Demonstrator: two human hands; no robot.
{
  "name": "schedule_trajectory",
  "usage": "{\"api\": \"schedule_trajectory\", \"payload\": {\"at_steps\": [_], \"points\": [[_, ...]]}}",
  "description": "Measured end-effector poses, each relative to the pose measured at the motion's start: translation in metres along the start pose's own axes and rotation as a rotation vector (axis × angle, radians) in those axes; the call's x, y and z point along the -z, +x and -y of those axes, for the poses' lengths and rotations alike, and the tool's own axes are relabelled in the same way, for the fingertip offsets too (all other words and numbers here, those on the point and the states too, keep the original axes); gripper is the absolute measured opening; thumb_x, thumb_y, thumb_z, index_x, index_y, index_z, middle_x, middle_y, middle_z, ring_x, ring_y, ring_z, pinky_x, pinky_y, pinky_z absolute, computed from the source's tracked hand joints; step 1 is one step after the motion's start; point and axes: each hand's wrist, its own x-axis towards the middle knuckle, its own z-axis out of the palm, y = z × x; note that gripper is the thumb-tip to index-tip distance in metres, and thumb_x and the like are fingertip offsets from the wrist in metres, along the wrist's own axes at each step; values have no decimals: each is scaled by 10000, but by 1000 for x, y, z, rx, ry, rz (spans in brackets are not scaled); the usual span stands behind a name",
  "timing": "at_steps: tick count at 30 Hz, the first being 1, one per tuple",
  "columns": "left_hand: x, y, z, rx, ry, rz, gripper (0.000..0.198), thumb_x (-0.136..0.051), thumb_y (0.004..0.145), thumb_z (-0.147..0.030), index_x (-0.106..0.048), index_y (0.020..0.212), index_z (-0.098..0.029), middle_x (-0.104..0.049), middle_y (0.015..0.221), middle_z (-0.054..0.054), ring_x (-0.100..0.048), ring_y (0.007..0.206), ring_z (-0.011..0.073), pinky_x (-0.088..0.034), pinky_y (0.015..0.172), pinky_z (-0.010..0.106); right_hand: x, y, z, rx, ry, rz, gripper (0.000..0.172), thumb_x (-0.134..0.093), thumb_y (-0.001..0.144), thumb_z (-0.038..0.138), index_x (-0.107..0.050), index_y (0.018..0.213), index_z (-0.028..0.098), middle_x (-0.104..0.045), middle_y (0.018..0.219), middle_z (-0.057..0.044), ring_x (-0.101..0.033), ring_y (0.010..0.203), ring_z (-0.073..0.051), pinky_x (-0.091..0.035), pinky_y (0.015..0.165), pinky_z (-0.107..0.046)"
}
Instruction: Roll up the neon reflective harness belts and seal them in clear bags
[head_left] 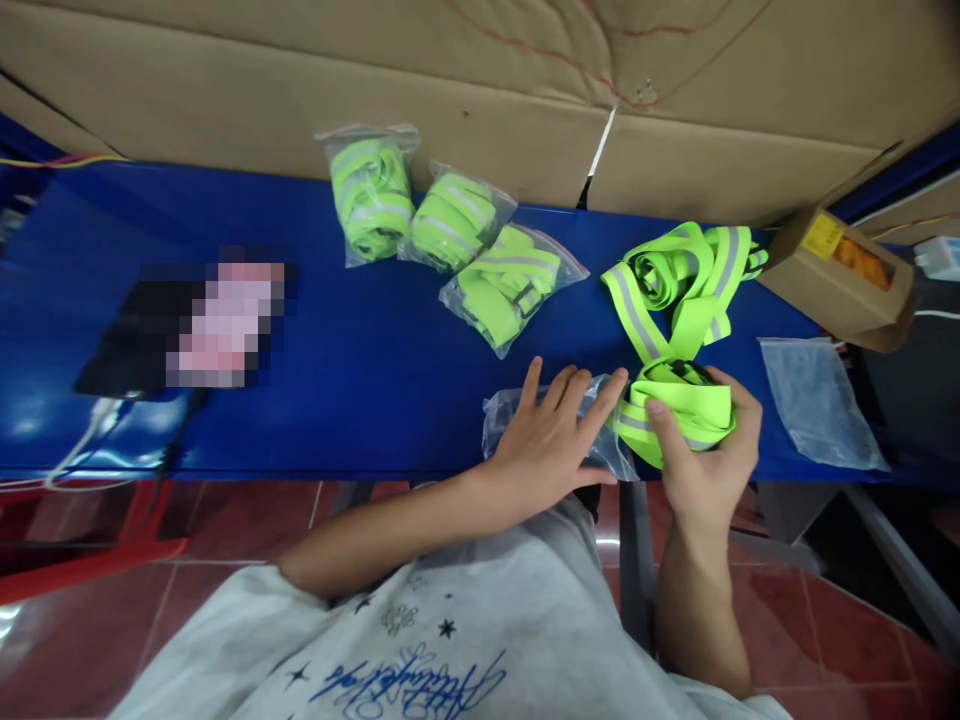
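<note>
My right hand (709, 455) grips a rolled neon-green strap (686, 405) with a grey reflective stripe, near the table's front edge. Fingers spread, my left hand (555, 430) lies flat over a clear plastic bag (506, 415), just left of the roll. Behind the roll, a loose heap of the same green strap (701, 280) is partly coiled. Three clear bags with folded green straps lie further back: one at the left (371, 200), one in the middle (454, 220) and one nearest me (510, 285).
An open cardboard box (840, 275) with orange contents stands at the right. A flat clear bag (821, 400) lies before it on the blue table (360, 360). To the left are a dark device with a blurred screen (225, 320) and cables. Brown cardboard (465, 120) lines the back.
</note>
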Motion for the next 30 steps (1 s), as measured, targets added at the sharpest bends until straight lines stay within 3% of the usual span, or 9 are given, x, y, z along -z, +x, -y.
{"api": "schedule_trajectory", "payload": {"at_steps": [7,14,19,23,26,30], "points": [[6,-6,13,12,5,0,1134,-803,814,-688,-310,1655,-107,-547,1446,231,-514,1357,398,-245,1255,740,19,8,4,0,-175,286,670,-831,813,579,-631,1371,267,-687,1324,-101,-686,1135,-292,-569,934,-423],[9,-10,27,-61,7,-21,1146,-799,795,-723,-318,1637,-112,-544,1427,239,-530,1346,403,-224,1256,736,29,6,12,50,-300,505,741,-814,805,652,-590,1383,246,-729,1238,-112,-737,985,-282,-582,755,-355],[11,-11,35,-163,-20,-3,1074,-818,829,-656,-314,1623,-136,-553,1432,224,-539,1367,386,-195,1280,718,30,15,12,79,-230,743,571,-814,826,625,-674,1228,245,-755,1103,-62,-723,943,-251,-589,844,-375],[19,-10,41,-182,-13,32,965,-840,884,-467,-299,1626,-169,-523,1498,216,-509,1431,375,-195,1302,695,28,25,7,-92,-48,913,576,-848,806,588,-673,1238,252,-758,1075,-36,-719,910,-227,-605,792,-349],[27,-8,43,-205,1,107,999,-855,882,-343,-247,1653,-159,-465,1586,237,-444,1504,382,-162,1309,699,23,26,4,-158,11,935,659,-857,806,559,-610,1344,269,-742,1137,-37,-714,929,-216,-610,766,-334],[31,-3,48,-246,-61,212,1151,-883,817,-535,-225,1670,-129,-338,1696,252,-334,1582,405,-112,1322,680,15,23,4,-201,50,841,685,-871,787,558,-545,1300,243,-707,1006,-21,-679,805,-186,-579,636,-295]]}}
